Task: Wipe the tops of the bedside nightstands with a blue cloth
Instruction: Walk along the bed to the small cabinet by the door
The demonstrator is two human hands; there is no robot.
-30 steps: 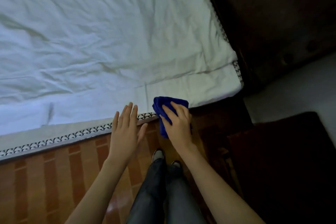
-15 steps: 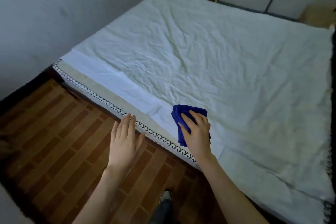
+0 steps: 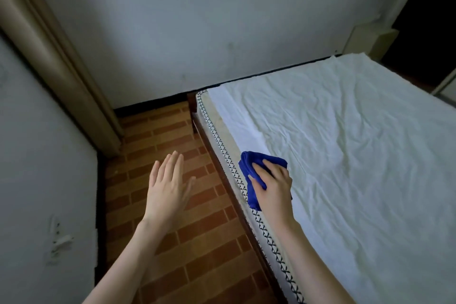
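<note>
Right hand (image 3: pixel 272 189) grips the folded blue cloth (image 3: pixel 249 175) above the bed (image 3: pixel 345 155) edge; left hand (image 3: pixel 167 187) hovers, fingers spread, empty. No nightstand visible (find it first, keep the cloth folded flat).

Bedroom (sheeted bed (image 3: pixel 345 155), tiled floor (image 3: pixel 158 136))

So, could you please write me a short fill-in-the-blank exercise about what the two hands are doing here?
1. The right hand grips a folded cloth coloured ____.
2. The left hand, fingers straight, holds ____.
3. The cloth is held over the edge of the ____, which is covered by a white sheet.
Missing words: blue; nothing; bed.
</note>
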